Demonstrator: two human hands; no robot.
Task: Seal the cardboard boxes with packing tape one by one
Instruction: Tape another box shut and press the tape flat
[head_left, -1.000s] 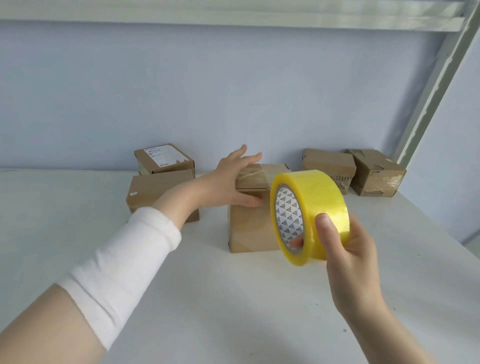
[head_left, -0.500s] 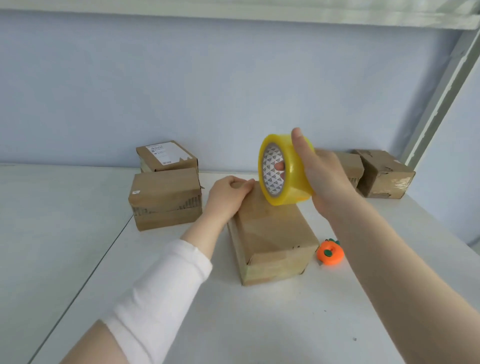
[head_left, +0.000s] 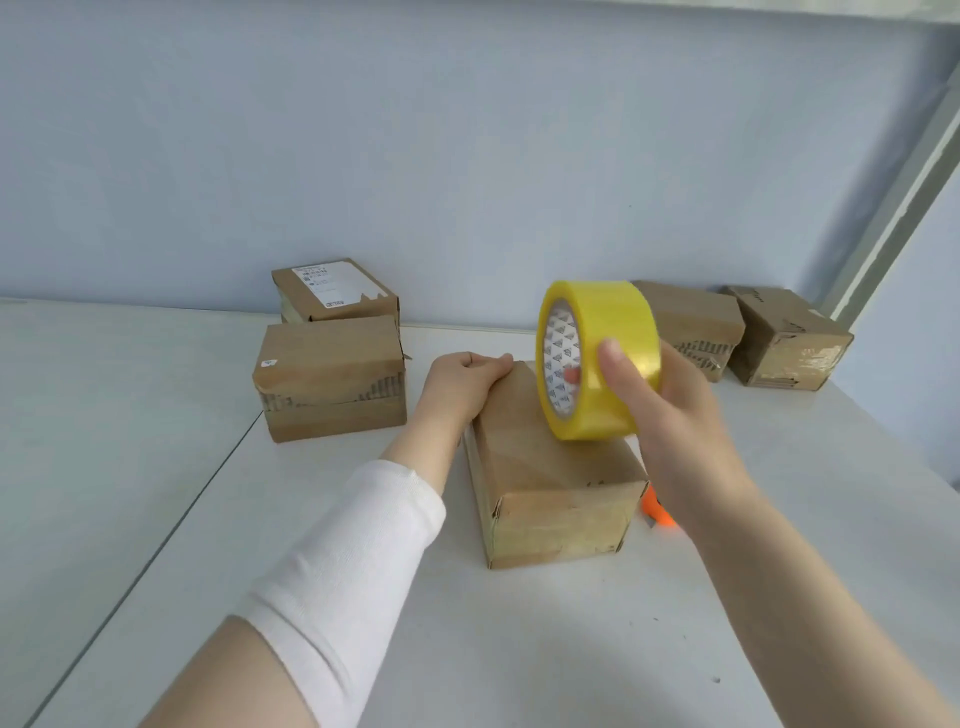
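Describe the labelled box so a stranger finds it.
On the white table, look back left, where two cardboard boxes sit one behind the other. Take the rear box, nearest the blue wall. It alone carries a large printed shipping label on top.

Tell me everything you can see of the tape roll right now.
The tape roll is a wide ring of glossy, translucent yellow tape on a white core printed with small dark triangles. It stands on edge, open side facing left, over the middle box; whether its lower rim touches the cardboard is unclear. The right hand grips it, thumb across the outer band, a fingertip inside the core. No loose end shows.
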